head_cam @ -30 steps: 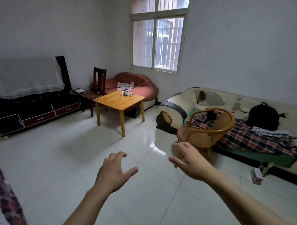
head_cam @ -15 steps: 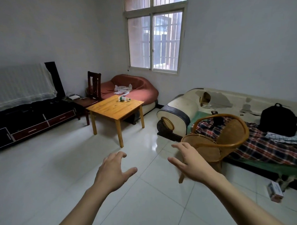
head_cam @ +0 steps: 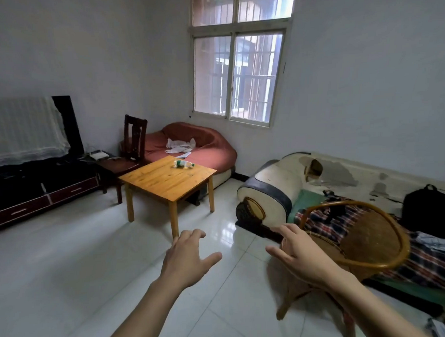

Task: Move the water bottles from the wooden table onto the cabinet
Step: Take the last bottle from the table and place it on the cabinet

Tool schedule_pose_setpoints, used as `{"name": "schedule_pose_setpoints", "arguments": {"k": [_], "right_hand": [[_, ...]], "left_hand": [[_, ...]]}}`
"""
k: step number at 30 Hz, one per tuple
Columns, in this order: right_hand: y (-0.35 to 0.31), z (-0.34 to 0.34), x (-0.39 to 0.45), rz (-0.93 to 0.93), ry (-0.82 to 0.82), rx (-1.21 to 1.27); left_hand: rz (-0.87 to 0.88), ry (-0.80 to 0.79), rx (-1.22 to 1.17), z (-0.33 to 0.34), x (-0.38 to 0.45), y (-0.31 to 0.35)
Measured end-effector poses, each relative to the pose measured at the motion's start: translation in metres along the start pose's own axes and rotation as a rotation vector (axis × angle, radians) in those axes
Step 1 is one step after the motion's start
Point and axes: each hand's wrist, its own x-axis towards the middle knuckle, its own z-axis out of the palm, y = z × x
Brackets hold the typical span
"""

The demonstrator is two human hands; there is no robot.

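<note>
A clear water bottle [head_cam: 184,164] with a green label lies on its side near the far edge of the square wooden table [head_cam: 163,182] in the middle of the room. A low dark cabinet [head_cam: 39,191] with reddish drawers runs along the left wall. My left hand [head_cam: 187,259] and my right hand [head_cam: 301,254] are stretched out in front of me over the floor, fingers spread and empty, well short of the table.
A wicker chair [head_cam: 360,246] stands close on my right, touching distance from my right hand. Behind it is a worn sofa [head_cam: 281,188] with a plaid blanket and black backpack [head_cam: 429,210]. A dark wooden chair [head_cam: 131,149] and red couch [head_cam: 205,148] sit beyond the table.
The view has moved forward toward the table, which now looks larger and nearer. Both hands stay outstretched and empty in the same pose.
</note>
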Motion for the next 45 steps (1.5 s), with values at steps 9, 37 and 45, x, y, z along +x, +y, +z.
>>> {"name": "schedule_pose_setpoints", "arguments": {"k": [9,37,45], "right_hand": [[-0.009,0.026,0.120,0.020,0.001,0.011],[0.130,0.068,0.585,0.025,-0.028,0.080],[0.116,0.073,0.718,0.086,-0.027,0.009]], "left_hand": [[0.025,-0.069,-0.007,0.002,0.120,-0.048],[-0.017,-0.075,0.106,0.066,0.590,-0.092],[0.039,-0.119,0.011,0.073,0.735,-0.139]]}}
